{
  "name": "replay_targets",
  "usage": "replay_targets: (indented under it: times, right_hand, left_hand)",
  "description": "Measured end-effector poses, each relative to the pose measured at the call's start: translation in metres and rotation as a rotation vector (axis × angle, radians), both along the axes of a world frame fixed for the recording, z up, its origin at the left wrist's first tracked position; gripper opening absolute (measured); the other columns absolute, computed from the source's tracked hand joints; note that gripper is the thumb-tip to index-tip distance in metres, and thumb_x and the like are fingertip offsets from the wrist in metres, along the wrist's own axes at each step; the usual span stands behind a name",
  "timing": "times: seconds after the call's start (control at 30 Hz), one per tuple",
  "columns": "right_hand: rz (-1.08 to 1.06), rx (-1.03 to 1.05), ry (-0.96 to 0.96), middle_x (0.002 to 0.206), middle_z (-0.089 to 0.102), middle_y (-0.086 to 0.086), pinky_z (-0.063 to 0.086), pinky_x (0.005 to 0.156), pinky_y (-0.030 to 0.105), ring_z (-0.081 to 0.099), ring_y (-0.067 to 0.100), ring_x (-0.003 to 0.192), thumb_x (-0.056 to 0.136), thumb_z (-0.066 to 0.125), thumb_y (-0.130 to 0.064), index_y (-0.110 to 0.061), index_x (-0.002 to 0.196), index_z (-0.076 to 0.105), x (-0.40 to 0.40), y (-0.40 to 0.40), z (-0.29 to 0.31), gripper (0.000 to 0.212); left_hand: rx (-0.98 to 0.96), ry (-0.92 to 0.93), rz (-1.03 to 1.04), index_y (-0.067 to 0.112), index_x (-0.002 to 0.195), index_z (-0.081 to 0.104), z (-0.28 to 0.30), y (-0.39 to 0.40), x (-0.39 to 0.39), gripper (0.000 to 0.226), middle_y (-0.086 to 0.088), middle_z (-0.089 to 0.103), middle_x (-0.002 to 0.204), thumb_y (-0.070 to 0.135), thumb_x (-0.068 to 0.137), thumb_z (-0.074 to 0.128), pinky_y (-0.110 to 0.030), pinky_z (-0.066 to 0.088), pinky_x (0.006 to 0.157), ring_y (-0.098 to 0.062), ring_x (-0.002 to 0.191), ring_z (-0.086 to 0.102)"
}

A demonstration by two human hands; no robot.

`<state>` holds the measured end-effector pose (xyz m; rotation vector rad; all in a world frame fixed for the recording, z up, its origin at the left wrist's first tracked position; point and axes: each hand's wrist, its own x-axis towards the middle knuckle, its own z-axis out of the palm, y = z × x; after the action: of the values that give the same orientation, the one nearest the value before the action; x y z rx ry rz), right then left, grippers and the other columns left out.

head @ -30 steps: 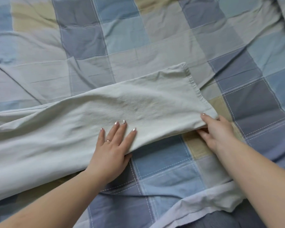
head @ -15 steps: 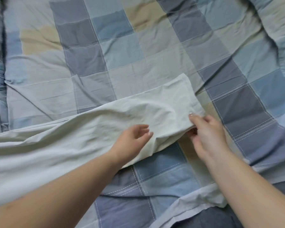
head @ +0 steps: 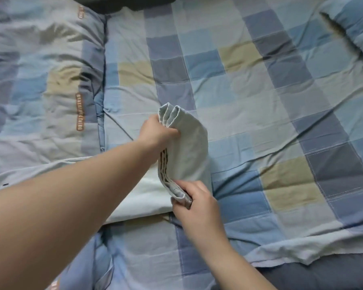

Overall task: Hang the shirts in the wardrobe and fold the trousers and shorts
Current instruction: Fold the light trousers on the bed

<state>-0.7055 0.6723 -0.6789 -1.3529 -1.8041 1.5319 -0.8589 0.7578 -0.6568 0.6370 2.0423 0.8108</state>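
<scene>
Change: since half a second ago both my hands are lifting the trouser-leg end off the bedspread; it was lying flat and spread wide, now it is standing gathered into stacked folds, and the view is taking in more of the bed's far side.
Left hand: my left hand (head: 158, 133) is reaching across from the lower left of the frame, forearm long and straight, fingers curling round the upper end of the gathered hem, pinching it closed.
Right hand: my right hand (head: 194, 198) is coming up from the bottom centre, wrist bent, fingers gripping the lower end of the same hem.
Hands together or apart: they are staying apart, one at each end of the hem, both clamping on cloth.
Trousers: the pale grey-green trousers (head: 187, 151) are sitting at frame centre, the held end raised, its layered edges facing left toward me.
Long axis: the held hem is running near vertically in the frame, leaning slightly, top end toward the upper centre; the remaining length is trailing flat toward the left edge under my left forearm.
Underneath: the checked bedspread (head: 281, 91) in blue, grey and tan squares is filling the frame, wrinkling at right.
Upper left: a checked pillow (head: 42, 80) is lying beside the bedspread.
</scene>
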Motion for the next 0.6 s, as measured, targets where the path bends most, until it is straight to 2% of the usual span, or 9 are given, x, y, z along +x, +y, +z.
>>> replay_targets:
  times: [0.1, 0.2, 0.27, 0.33, 0.43, 0.5, 0.6]
  right_hand:
    - [0.045, 0.002, 0.046, 0.093, 0.058, -0.006, 0.038, 0.072, 0.005, 0.055, 0.000, 0.086, 0.076, 0.062, -0.001, -0.028, 0.109, 0.070, -0.034, -0.032, 0.016, 0.043]
    - [0.057, 0.012, 0.075, 0.095, 0.058, -0.007, 0.039, 0.074, 0.005, 0.056, 0.002, 0.087, 0.075, 0.061, 0.000, -0.027, 0.112, 0.069, -0.075, -0.065, 0.030, 0.046]
    - [0.066, 0.019, 0.099, 0.095, 0.056, -0.010, 0.037, 0.076, 0.004, 0.054, -0.003, 0.087, 0.076, 0.060, 0.001, -0.026, 0.115, 0.068, -0.110, -0.089, 0.038, 0.048]
    - [0.085, 0.003, 0.123, 0.099, 0.056, -0.009, 0.038, 0.079, 0.004, 0.054, -0.001, 0.091, 0.077, 0.060, 0.001, -0.026, 0.118, 0.066, -0.148, -0.113, 0.043, 0.049]
    - [0.139, -0.021, 0.115, 0.104, 0.054, -0.008, 0.038, 0.082, 0.005, 0.053, 0.003, 0.097, 0.078, 0.055, 0.000, -0.026, 0.123, 0.063, -0.204, -0.154, 0.046, 0.053]
    - [0.191, -0.027, 0.093, 0.104, 0.053, -0.007, 0.037, 0.082, 0.005, 0.052, 0.004, 0.098, 0.079, 0.053, -0.001, -0.028, 0.125, 0.061, -0.242, -0.185, 0.048, 0.054]
    - [0.214, -0.019, 0.064, 0.103, 0.053, -0.006, 0.033, 0.083, 0.002, 0.053, 0.005, 0.099, 0.079, 0.054, -0.002, -0.027, 0.126, 0.061, -0.299, -0.220, 0.048, 0.054]
  left_hand:
    - [0.025, 0.055, 0.078, 0.011, 0.096, 0.065, 0.021, -0.029, -0.049, 0.045, -0.012, 0.068, 0.095, 0.022, 0.052, 0.060, -0.031, 0.051, 0.073, -0.022, 0.083, 0.061]
    - [0.049, 0.079, 0.120, 0.018, 0.080, 0.063, 0.039, -0.064, -0.106, 0.016, -0.009, 0.064, 0.087, 0.010, 0.069, 0.071, -0.034, 0.051, 0.077, -0.022, 0.083, 0.059]
    - [0.046, 0.096, 0.116, 0.019, 0.085, 0.065, 0.044, -0.089, -0.150, 0.017, -0.008, 0.065, 0.088, 0.004, 0.079, 0.068, -0.037, 0.053, 0.080, -0.024, 0.086, 0.061]
    - [0.053, 0.087, 0.109, 0.019, 0.089, 0.067, 0.048, -0.113, -0.190, 0.019, -0.011, 0.066, 0.093, 0.002, 0.080, 0.068, -0.043, 0.054, 0.087, -0.028, 0.091, 0.064]
    - [0.048, 0.073, 0.108, 0.017, 0.086, 0.068, 0.049, -0.155, -0.249, 0.020, -0.014, 0.069, 0.097, 0.008, 0.070, 0.076, -0.047, 0.054, 0.089, -0.031, 0.095, 0.066]
    - [0.031, 0.080, 0.144, 0.016, 0.088, 0.070, 0.044, -0.190, -0.290, 0.033, -0.017, 0.070, 0.100, 0.017, 0.055, 0.076, -0.051, 0.054, 0.088, -0.034, 0.097, 0.067]
    - [0.011, 0.113, 0.177, 0.019, 0.087, 0.070, 0.031, -0.232, -0.352, 0.038, -0.013, 0.072, 0.097, 0.024, 0.049, 0.075, -0.049, 0.055, 0.088, -0.031, 0.095, 0.068]
